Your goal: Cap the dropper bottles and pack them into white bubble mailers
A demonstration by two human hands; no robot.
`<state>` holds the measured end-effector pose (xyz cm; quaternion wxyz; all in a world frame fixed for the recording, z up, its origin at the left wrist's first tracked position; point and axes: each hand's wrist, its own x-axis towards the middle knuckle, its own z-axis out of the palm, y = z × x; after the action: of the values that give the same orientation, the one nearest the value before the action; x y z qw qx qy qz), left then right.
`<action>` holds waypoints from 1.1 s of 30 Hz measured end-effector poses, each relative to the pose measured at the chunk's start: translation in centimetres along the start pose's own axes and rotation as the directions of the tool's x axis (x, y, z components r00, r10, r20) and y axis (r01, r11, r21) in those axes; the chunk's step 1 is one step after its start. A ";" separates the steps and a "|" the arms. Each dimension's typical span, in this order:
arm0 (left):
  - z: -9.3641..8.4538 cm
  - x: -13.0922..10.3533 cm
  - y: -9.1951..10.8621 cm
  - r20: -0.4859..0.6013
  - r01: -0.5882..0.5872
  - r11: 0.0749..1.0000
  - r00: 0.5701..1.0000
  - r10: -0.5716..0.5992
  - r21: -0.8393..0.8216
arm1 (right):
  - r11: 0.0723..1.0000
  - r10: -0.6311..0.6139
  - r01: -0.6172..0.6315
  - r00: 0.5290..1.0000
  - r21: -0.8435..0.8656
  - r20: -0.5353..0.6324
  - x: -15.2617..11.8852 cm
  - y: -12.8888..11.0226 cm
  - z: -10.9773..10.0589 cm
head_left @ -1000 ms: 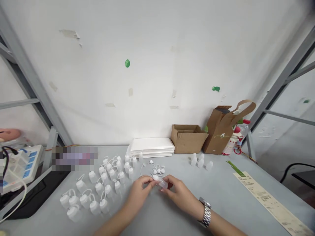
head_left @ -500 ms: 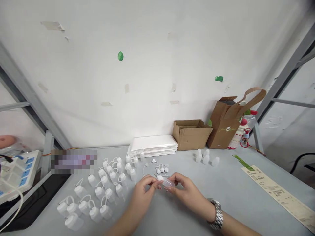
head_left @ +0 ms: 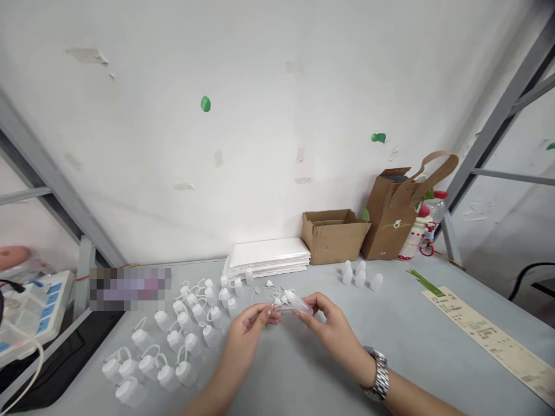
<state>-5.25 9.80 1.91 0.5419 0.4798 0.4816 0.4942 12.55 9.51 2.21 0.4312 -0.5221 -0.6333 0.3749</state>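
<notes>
My right hand (head_left: pixel 325 320) holds a small translucent plastic bottle (head_left: pixel 300 303) between thumb and fingers, its white top pointing up and left. Close to its left, my left hand (head_left: pixel 256 319) is pinched, thumb against fingers; a thin pale strip shows at the fingertips, but I cannot make out what is held. Just behind the hands lie several loose white caps with thin straps (head_left: pixel 269 283), partly hidden by the bottle. Many small capped bottles (head_left: pixel 185 372) with looped straps stand on the table to the left.
Several uncapped bottles (head_left: pixel 376 282) stand at right on the grey table (head_left: pixel 381 346). Along the wall are a stack of white boxes (head_left: pixel 269 252), an open cardboard box (head_left: pixel 336 240) and a brown paper bag (head_left: pixel 392 225). A paper strip (head_left: pixel 485 332) lies right; a power strip (head_left: pixel 47 306) left.
My left hand has drawn slightly left, off the bottle's top. The right hand still holds the bottle, now tipped more upright. The view has shifted slightly.
</notes>
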 end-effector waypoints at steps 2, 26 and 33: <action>-0.2 0.2 -0.1 -0.022 0.035 0.995 0.999 -0.038 -0.096 | 1.000 -0.001 0.002 1.000 -0.008 0.021 -0.1 -0.2 0.0; -0.1 -0.7 0.5 0.191 0.070 0.940 0.982 -0.005 -0.334 | 0.969 -0.149 0.175 0.977 -0.174 0.150 -1.8 -0.6 0.5; -0.1 -0.9 0.6 0.182 0.067 0.955 0.983 -0.014 -0.289 | 0.960 -0.163 0.197 0.971 -0.201 0.172 -1.7 -0.8 0.2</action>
<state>-5.40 8.96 2.58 0.6580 0.4261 0.3625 0.5042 12.23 7.72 2.58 0.3538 -0.4756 -0.7467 0.3018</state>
